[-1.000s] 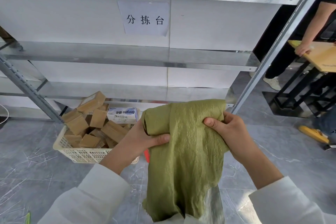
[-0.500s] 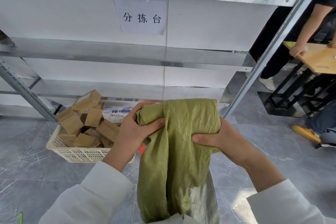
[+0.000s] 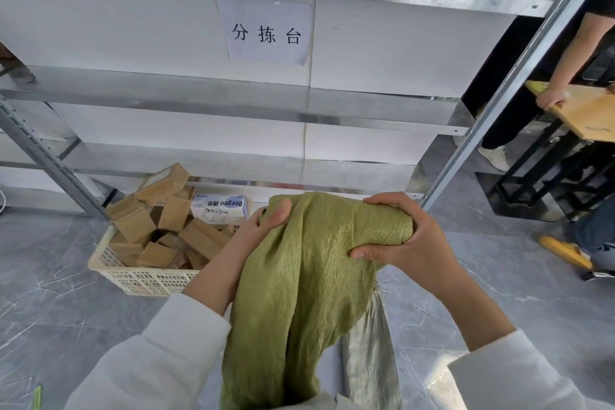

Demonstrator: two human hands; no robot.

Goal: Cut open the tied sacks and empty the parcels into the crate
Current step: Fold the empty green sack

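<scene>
Hanging seemingly empty, the sack [image 3: 299, 296] is gripped between left hand [image 3: 261, 231] and right hand [image 3: 411, 238]

sack [image 3: 299, 293] bottom: cut off | crate [image 3: 139, 280] right end: hidden

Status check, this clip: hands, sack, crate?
The green sack hangs limp, gripped by left hand and right hand. In the crate ahead left, parcels piled up. Nothing seen blocking.
</scene>
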